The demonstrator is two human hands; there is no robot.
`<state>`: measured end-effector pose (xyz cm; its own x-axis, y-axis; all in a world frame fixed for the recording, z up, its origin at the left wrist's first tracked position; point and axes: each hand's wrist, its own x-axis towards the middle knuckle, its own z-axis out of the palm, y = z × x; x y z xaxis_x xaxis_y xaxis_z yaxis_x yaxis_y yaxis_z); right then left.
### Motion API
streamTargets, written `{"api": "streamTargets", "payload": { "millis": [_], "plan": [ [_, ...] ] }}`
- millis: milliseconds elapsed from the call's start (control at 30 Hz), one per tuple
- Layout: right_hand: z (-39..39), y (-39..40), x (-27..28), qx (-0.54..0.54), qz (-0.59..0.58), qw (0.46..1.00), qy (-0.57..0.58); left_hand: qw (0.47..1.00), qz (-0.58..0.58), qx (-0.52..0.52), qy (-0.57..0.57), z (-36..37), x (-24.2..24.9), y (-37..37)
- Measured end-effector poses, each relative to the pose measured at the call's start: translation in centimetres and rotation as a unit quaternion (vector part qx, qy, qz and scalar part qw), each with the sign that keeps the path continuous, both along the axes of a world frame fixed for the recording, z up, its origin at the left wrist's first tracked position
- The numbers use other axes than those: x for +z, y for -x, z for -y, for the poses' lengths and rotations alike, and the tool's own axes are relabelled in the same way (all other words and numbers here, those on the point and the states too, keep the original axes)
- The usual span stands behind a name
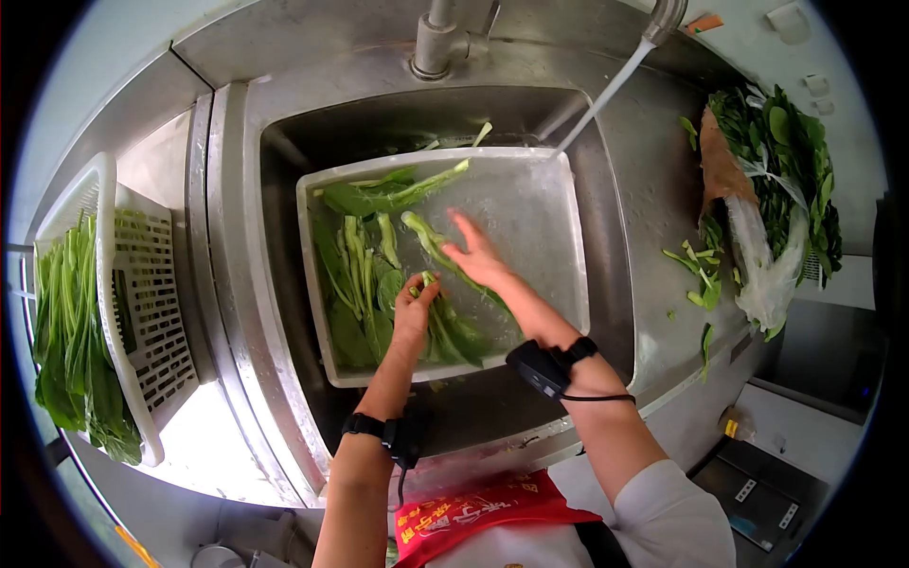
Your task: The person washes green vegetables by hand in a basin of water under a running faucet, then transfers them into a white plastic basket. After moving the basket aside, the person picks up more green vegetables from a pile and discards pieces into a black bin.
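Note:
My left hand (414, 305) is closed round the pale cut end of a leafy green stalk (453, 333), whose leaves trail in the water toward me. Fingers spread, my right hand (479, 254) is over the white plastic tub (579, 275), slightly blurred. Just left of it, a thick green stem (423, 232) lies in the water. More leafy greens (358, 260) fill the tub's left side, stems mostly pointing away from me. A long stalk (426, 186) lies across them near the far rim.
The tub sits in a steel sink (284, 142). Water runs from a faucet spout (666, 21) at its far right corner. Left stands a white slotted basket (151, 293) of greens. On the right counter are a plastic bag (769, 241) of leafy greens and loose scraps (701, 275).

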<state>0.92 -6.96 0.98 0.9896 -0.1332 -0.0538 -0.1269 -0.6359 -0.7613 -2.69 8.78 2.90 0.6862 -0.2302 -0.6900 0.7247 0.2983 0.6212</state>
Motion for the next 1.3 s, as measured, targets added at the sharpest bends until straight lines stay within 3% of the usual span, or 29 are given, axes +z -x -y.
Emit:
{"api": "streamTargets", "payload": {
  "millis": [33, 100, 167, 200, 267, 333, 400, 467, 500, 600, 633, 733, 800, 833, 900, 1067, 1100, 1133, 1167, 1267, 1300],
  "plan": [
    [-0.5, -1.0, 2.8, -0.011, -0.244, 0.957, -0.153, 0.999, 0.013, 0.04, -0.028, 0.0, 0.0, -0.3],
    [-0.5, -0.6, 1.4, 0.03, -0.222, 0.94, -0.256, 0.989, 0.034, 0.117, -0.082, 0.1, 0.4, -0.8],
    [-0.6, 1.0, 0.1, 0.043, -0.154, 0.927, -0.338, 0.986, 0.074, 0.136, -0.065, 0.3, 1.0, -1.7],
    [-0.7, 1.7, 0.7, 0.058, -0.178, 0.921, -0.343, 0.983, 0.093, 0.148, -0.055, 0.6, 1.2, -2.1],
    [0.1, 2.4, 2.9, 0.083, -0.219, 0.907, -0.349, 0.992, 0.076, 0.096, -0.024, 0.7, 0.7, -2.6],
    [2.0, 1.8, 3.0, 0.012, -0.277, 0.829, -0.485, 0.997, 0.056, 0.045, -0.027, 0.5, -0.7, -3.0],
    [1.7, 1.3, 1.5, 0.044, -0.212, 0.907, -0.361, 0.999, 0.031, 0.013, -0.029, 0.8, -1.6, -3.1],
    [1.2, 1.6, -3.4, 0.035, -0.213, 0.942, -0.257, 0.999, 0.0, -0.033, -0.031, 0.9, -1.9, -3.4],
    [0.7, 1.3, -1.0, 0.033, -0.205, 0.965, -0.159, 0.998, -0.001, -0.047, -0.044, 0.8, -2.0, -3.4],
    [1.5, 0.5, -1.2, 0.076, -0.216, 0.962, -0.148, 0.998, -0.018, -0.052, -0.034, 0.5, -1.6, -3.5],
    [1.7, 0.8, -1.4, 0.112, -0.153, 0.952, -0.239, 0.999, -0.036, -0.035, 0.002, 0.3, -0.8, -3.3],
    [3.5, 1.3, 1.7, 0.21, -0.106, 0.967, -0.102, 0.997, -0.024, -0.051, 0.052, 0.1, -1.2, -2.6],
    [3.0, 1.7, 2.8, 0.183, -0.189, 0.963, 0.059, 0.997, -0.003, -0.057, 0.045, 0.9, -0.5, -2.6],
    [2.4, 2.1, 2.2, 0.155, -0.124, 0.977, 0.077, 0.999, -0.02, -0.009, 0.038, 1.5, 0.7, -2.6],
    [1.0, 2.8, 1.0, 0.107, -0.042, 0.987, 0.109, 0.998, -0.022, 0.023, 0.058, 2.0, 0.1, -3.0],
    [1.3, 1.5, 1.9, 0.244, -0.205, 0.941, -0.117, 0.996, 0.018, 0.069, 0.061, -0.1, -1.8, -2.0],
    [1.7, 0.7, -0.1, 0.221, -0.154, 0.951, -0.151, 0.99, 0.017, 0.118, 0.07, -0.1, -1.2, -1.8],
    [1.1, -1.1, 1.0, 0.053, -0.185, 0.942, -0.276, 0.99, 0.02, 0.118, 0.071, -0.1, -0.7, -1.3],
    [1.3, -2.8, 2.5, -0.127, -0.231, 0.914, -0.307, 0.99, 0.026, 0.118, 0.073, -0.1, -0.3, -1.0],
    [-0.2, -8.0, 1.6, -0.327, -0.129, 0.805, -0.477, 0.989, 0.032, 0.137, 0.053, -0.2, -0.4, -0.5],
    [-0.4, -8.7, 1.4, -0.333, -0.125, 0.783, -0.51, 0.991, 0.021, 0.118, 0.058, -0.6, -0.2, -0.5]
  ]
}}
